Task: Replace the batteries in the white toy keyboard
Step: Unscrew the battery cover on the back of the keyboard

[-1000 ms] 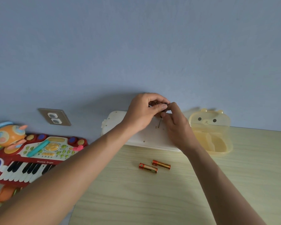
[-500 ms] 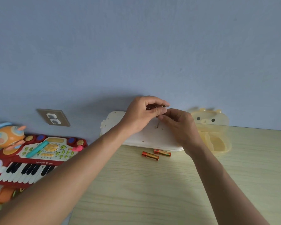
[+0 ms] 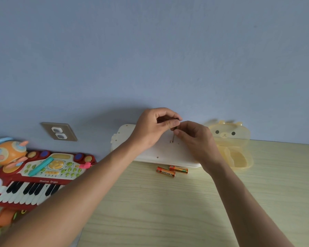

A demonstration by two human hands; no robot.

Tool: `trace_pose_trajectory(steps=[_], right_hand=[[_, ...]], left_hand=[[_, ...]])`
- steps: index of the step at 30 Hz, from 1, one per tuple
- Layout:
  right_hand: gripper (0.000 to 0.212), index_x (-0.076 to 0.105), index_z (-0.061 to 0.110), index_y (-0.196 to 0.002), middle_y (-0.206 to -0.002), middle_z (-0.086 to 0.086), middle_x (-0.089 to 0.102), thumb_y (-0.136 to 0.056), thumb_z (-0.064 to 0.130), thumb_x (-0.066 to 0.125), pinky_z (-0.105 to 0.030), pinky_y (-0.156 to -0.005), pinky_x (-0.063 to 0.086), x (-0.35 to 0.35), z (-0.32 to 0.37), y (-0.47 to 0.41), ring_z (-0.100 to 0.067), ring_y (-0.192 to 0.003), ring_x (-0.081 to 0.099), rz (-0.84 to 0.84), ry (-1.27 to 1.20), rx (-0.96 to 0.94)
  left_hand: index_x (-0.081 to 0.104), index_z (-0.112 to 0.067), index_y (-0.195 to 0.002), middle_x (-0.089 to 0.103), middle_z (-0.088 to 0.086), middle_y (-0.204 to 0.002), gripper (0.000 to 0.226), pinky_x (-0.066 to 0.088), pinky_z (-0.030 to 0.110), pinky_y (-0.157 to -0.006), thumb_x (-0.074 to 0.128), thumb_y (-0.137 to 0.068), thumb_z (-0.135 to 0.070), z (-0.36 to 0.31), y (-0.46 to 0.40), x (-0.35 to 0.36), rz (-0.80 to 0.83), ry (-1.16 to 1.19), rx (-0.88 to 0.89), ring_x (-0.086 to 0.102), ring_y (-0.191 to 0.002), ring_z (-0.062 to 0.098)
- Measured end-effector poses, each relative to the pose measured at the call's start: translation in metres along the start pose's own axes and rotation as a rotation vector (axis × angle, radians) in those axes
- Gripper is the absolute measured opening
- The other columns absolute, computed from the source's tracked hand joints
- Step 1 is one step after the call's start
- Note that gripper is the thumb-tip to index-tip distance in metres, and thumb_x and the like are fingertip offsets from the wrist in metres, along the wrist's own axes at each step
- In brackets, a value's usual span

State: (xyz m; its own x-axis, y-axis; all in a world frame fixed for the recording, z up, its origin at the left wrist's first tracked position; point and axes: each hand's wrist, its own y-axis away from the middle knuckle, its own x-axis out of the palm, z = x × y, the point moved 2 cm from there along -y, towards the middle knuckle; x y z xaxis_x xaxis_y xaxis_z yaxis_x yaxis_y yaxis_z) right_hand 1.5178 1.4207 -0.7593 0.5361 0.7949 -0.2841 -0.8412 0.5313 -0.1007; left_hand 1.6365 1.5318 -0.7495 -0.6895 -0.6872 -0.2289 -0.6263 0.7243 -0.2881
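The white toy keyboard (image 3: 161, 154) lies face down at the far edge of the wooden table, against the blue wall. A small screwdriver (image 3: 173, 136) stands upright with its tip in a hole in the keyboard's back. My left hand (image 3: 153, 129) pinches the top of its handle. My right hand (image 3: 196, 139) holds the shaft just below, fingers closed on it. Two orange batteries (image 3: 171, 171) lie side by side on the table, right in front of the keyboard.
A translucent yellow bear-shaped box (image 3: 234, 148) stands open to the right of the keyboard. A red toy organ (image 3: 34, 177) with an orange toy figure (image 3: 7, 152) sits at the left. A wall socket (image 3: 59, 131) is behind it. The light wooden table (image 3: 168, 211) extends toward me.
The view has drifted slightly. My right hand has shifted down and to the right along the screwdriver, while my left hand stays on its top; the shaft shows more now.
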Motion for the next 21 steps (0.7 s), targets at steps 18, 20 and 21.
trace_pose_trajectory(steps=[18,20,21], right_hand=[[0.008,0.078,0.009,-0.092,-0.077,0.004,0.075,-0.09,0.009,0.07,-0.006,-0.06,0.043,0.0006,0.0018,-0.0008,0.006,-0.063,0.061,-0.036,0.037,-0.002],[0.015,0.079,0.011,-0.1,-0.085,0.006,0.077,-0.092,0.008,0.067,-0.006,-0.064,0.045,0.0007,0.0029,0.0005,0.009,-0.069,0.064,0.001,0.045,-0.006],[0.016,0.078,0.012,-0.102,-0.087,0.006,0.078,-0.092,0.008,0.067,-0.006,-0.066,0.046,0.0005,0.0028,0.0012,0.008,-0.072,0.066,0.011,0.054,-0.009]], left_hand=[[0.077,-0.015,-0.102,0.078,0.002,-0.094,0.013,0.058,0.028,-0.083,0.075,-0.089,-0.014,-0.0011,0.0039,0.0022,0.036,-0.004,0.02,0.073,-0.091,0.015],[0.078,-0.013,-0.103,0.079,0.0,-0.095,0.015,0.058,0.026,-0.083,0.072,-0.09,-0.008,0.0,0.0038,0.0007,0.034,0.02,0.028,0.074,-0.092,0.013],[0.078,-0.012,-0.099,0.079,0.0,-0.092,0.013,0.058,0.025,-0.081,0.074,-0.089,-0.007,0.0005,0.0027,0.0002,0.019,0.021,0.028,0.074,-0.087,0.013]])
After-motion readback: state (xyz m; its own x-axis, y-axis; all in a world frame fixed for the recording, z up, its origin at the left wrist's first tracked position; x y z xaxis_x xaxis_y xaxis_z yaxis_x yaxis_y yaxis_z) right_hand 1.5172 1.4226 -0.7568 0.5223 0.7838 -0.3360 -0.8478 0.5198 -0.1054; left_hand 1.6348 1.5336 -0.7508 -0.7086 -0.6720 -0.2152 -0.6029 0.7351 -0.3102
